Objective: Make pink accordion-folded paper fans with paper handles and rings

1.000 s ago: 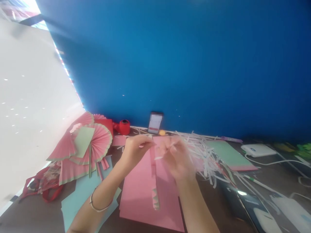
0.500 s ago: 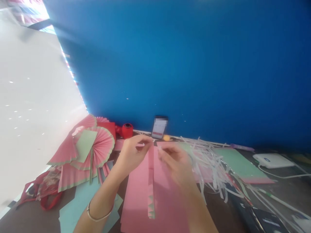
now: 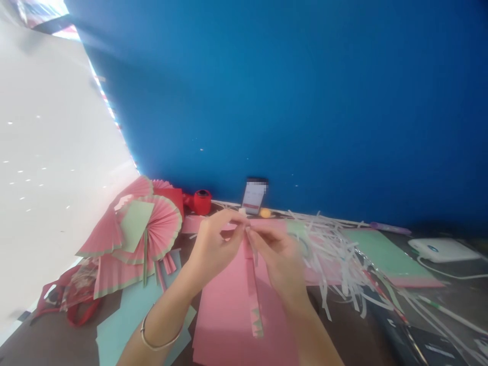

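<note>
Pinched in the fingers of my left hand [image 3: 219,244] is the top end of a folded pink paper strip [image 3: 251,284], which hangs down with green zigzag edges at its lower end. My right hand [image 3: 280,254] meets it at that same end, thumb and finger closed. A thin pale strip [image 3: 256,258] dangles just under the right fingertips; its upper part is hidden. Below both hands lies a stack of pink paper sheets [image 3: 224,315].
Pleated pink paper fans [image 3: 163,223] and pale blue sheets [image 3: 125,320] lie left. A phone [image 3: 254,195] leans on the blue wall. White paper strips [image 3: 339,259], a green sheet [image 3: 377,249], a white device [image 3: 442,250] and a dark device [image 3: 438,340] occupy the right.
My right hand moved away from the pink strip's top end, then came back to it. A white strip showed at the right fingers earlier. My left hand keeps its pinch.
</note>
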The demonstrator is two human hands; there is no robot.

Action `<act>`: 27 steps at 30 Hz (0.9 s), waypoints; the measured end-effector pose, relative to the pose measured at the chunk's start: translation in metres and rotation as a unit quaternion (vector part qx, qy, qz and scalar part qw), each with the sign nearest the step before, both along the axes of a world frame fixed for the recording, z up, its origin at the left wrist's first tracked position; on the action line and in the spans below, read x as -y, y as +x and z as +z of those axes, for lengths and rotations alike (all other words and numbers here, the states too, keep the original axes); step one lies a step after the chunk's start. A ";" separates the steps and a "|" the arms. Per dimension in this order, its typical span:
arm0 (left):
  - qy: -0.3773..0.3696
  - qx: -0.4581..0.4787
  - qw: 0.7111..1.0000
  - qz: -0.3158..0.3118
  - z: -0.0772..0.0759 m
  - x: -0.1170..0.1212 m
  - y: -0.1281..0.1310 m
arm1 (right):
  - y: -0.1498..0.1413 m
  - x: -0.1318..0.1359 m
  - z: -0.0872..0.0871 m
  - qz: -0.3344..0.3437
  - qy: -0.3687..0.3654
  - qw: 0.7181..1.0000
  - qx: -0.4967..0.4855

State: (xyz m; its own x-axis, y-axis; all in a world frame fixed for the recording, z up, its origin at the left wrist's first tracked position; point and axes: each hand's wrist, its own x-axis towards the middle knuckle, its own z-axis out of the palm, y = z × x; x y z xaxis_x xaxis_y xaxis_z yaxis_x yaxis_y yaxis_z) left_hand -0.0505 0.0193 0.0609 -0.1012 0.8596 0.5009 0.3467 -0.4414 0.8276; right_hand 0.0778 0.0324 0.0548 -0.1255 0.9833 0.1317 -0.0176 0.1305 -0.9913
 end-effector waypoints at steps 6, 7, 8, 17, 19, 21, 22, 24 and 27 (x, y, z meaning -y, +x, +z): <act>-0.007 -0.012 1.000 -0.005 -0.001 0.002 0.002 | -0.001 0.000 0.000 -0.027 0.008 1.000 -0.006; -0.006 -0.014 1.000 -0.006 -0.001 0.002 0.002 | -0.001 0.000 0.000 -0.029 0.008 1.000 -0.005; -0.005 -0.014 1.000 -0.007 -0.002 0.002 0.003 | 0.000 0.000 0.000 -0.029 0.007 1.000 -0.004; -0.008 -0.002 1.000 -0.015 -0.002 0.004 0.007 | 0.000 -0.001 0.000 -0.030 0.001 1.000 0.002; -0.006 0.005 1.000 -0.011 -0.003 0.003 0.008 | 0.000 -0.001 0.001 -0.029 -0.006 1.000 0.005; -0.003 0.009 1.000 -0.001 -0.006 0.001 0.008 | 0.000 0.000 0.001 -0.027 -0.011 1.000 0.006; -0.002 0.011 1.000 0.004 -0.007 0.000 0.008 | -0.001 0.000 0.001 -0.026 -0.013 1.000 0.006; 0.000 0.021 1.000 0.013 -0.009 -0.002 0.008 | -0.002 0.000 0.001 -0.030 -0.020 0.999 0.005; 0.008 0.052 0.998 0.022 -0.011 -0.004 0.009 | -0.002 -0.002 0.002 -0.048 -0.043 0.998 0.004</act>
